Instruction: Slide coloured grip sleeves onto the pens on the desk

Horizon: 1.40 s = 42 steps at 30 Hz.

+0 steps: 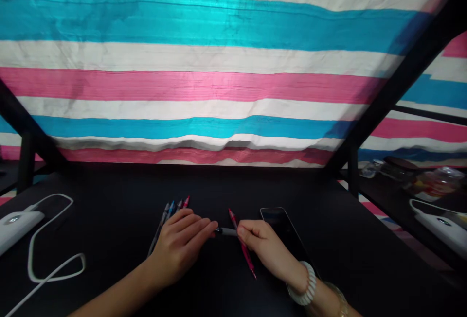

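Your left hand (180, 241) lies palm-down on the black tabletop (109, 229), fingers stretched toward the middle, fingertips pinching one end of a small grey cylindrical pen part (226, 232). Your right hand (264, 249) meets it from the other side, fingers curled, gripping the other end of that grey piece. The same hand also has a slim pink-red plastic pen (242, 246) tucked under its fingers; the pen runs diagonally, one end pointing away from you, the other toward you. The grey piece sits between both hands, just above the table, roughly centre.

Under and behind your left hand: a row of pens (175, 207), blue, dark and red tips poking out. Just beside your right hand, a dark smartphone (280, 224) lies flat, screen off. White bead bracelet (304, 285) on your right wrist. Far left, a white power bank (16, 224) with a looped white cable (54, 258). Behind the table, a striped blue, pink and white cloth (219, 64).
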Available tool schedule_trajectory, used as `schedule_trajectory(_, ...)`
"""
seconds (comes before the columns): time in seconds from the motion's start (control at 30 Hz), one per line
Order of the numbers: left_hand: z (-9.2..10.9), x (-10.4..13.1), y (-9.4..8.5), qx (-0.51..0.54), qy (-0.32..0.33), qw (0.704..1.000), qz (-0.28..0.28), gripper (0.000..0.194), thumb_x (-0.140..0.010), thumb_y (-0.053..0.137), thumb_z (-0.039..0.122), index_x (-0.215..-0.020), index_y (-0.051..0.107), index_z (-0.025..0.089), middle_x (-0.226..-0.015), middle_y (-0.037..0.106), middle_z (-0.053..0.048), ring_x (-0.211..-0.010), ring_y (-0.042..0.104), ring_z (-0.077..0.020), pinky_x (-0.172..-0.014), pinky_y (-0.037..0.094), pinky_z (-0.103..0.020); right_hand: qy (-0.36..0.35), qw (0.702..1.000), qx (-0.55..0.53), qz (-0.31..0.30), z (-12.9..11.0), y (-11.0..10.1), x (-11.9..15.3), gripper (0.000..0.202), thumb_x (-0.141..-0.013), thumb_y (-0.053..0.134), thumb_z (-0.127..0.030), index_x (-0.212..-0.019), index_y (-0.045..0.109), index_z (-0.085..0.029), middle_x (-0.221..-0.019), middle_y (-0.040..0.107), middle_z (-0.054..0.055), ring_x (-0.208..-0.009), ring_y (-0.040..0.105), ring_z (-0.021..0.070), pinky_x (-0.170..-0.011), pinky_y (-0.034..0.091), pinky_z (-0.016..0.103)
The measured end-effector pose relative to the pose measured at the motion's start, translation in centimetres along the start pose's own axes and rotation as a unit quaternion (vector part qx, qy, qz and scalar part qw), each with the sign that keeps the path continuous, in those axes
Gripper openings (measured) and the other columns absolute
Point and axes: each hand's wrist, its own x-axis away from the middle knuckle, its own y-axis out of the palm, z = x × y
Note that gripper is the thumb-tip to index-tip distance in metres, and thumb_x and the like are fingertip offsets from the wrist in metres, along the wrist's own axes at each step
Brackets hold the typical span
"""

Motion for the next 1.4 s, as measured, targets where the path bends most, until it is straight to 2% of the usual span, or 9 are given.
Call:
schedule_trajectory(0.07,-0.1,-0.4,0.0,0.007,-0.045,0.998,0.032,0.029,-0.088,0.063,0.008,-0.111,0.068,0.025,-0.092,0.076,0.0,-0.081,0.069,-0.016,-0.085,0.05,-0.034,0.008,0.999,-0.049,-0.001,0.1,0.1,-0.1,0.047,-0.09,0.049,-0.055,-0.06,0.039,-0.02,-0.054,0.031,-0.006,-0.05,0.025,0.0095,-0.046,0.019,0.023)
schedule_trajectory(0.17,-0.1,-0.9,0.0,0.071,-0.213,0.968,0.114,0.037,-0.083,0.072,0.019,-0.118,0.065,0.029,-0.119,0.069,-0.004,-0.111,0.062,-0.0235,-0.094,0.049,-0.038,0.028,0.991,-0.127,-0.017,0.2,0.1,-0.2,0.046,-0.091,0.047,-0.058,-0.066,0.048,-0.019,-0.05,0.031,-0.008,-0.045,0.024,0.0087,-0.045,0.018,0.023)
schedule_trajectory(0.27,0.1,-1.1,0.1,0.286,-0.405,0.856,0.144,0.048,-0.087,0.067,0.033,-0.133,0.053,0.028,-0.14,0.054,-0.01,-0.122,0.056,-0.0276,-0.094,0.051,-0.039,0.016,0.993,-0.114,-0.015,0.1,0.5,-0.2,0.046,-0.091,0.047,-0.057,-0.072,0.057,-0.017,-0.05,0.033,-0.008,-0.046,0.028,0.0087,-0.046,0.021,0.023)
schedule_trajectory(0.37,0.6,-1.3,0.2,0.479,-0.498,0.716,0.099,0.047,-0.092,0.059,0.039,-0.135,0.048,0.022,-0.119,0.068,-0.012,-0.107,0.066,-0.0247,-0.091,0.052,-0.037,-0.024,0.999,-0.01,-0.022,-0.3,1.2,0.2,0.041,-0.092,0.053,-0.049,-0.075,0.067,-0.014,-0.053,0.039,-0.005,-0.049,0.032,0.0088,-0.047,0.023,0.023)
schedule_trajectory(0.47,1.0,-1.5,0.1,0.534,-0.519,0.66,0.099,0.051,-0.09,0.064,0.038,-0.134,0.047,0.02,-0.102,0.073,-0.01,-0.092,0.069,-0.0214,-0.084,0.053,-0.033,-0.055,0.995,0.058,-0.052,-0.8,1.7,0.7,0.037,-0.094,0.053,-0.041,-0.077,0.072,-0.015,-0.054,0.043,-0.004,-0.051,0.035,0.0092,-0.049,0.025,0.023)
schedule_trajectory(0.6,0.9,-1.9,-0.2,0.533,-0.525,0.652,0.124,0.059,-0.087,0.068,0.035,-0.138,0.039,0.026,-0.092,0.073,-0.006,-0.076,0.066,-0.0151,-0.073,0.05,-0.027,-0.078,0.993,0.073,-0.049,-1.1,1.4,1.0,0.041,-0.098,0.045,-0.043,-0.083,0.072,-0.015,-0.059,0.047,-0.003,-0.054,0.04,0.01,-0.052,0.029,0.023)
schedule_trajectory(0.77,0.3,-2.0,-0.1,0.553,-0.523,0.64,0.109,0.045,-0.086,0.069,0.034,-0.124,0.048,0.022,-0.085,0.071,-0.004,-0.069,0.061,-0.0117,-0.065,0.046,-0.022,-0.062,0.996,0.058,0.01,-0.9,0.5,0.7,0.042,-0.098,0.044,-0.047,-0.083,0.068,-0.016,-0.057,0.043,-0.004,-0.052,0.039,0.01,-0.05,0.028,0.023)
schedule_trajectory(0.93,0.2,-1.8,-0.1,0.56,-0.512,0.643,0.104,0.053,-0.087,0.068,0.032,-0.133,0.042,0.025,-0.084,0.07,-0.003,-0.069,0.06,-0.0118,-0.067,0.045,-0.024,-0.051,0.998,0.043,0.015,-0.7,0.5,0.8,0.043,-0.098,0.043,-0.049,-0.084,0.067,-0.017,-0.055,0.041,-0.005,-0.049,0.039,0.0095,-0.047,0.027,0.022)
schedule_trajectory(1.4,-0.3,-1.8,0.0,0.57,-0.513,0.632,0.116,0.043,-0.083,0.071,0.03,-0.118,0.046,0.024,-0.077,0.068,0.0,-0.066,0.06,-0.0122,-0.064,0.043,-0.023,-0.047,0.998,0.035,0.013,-0.5,0.6,0.8,0.041,-0.099,0.043,-0.049,-0.085,0.066,-0.018,-0.053,0.039,-0.006,-0.047,0.038,0.0091,-0.045,0.026,0.022)
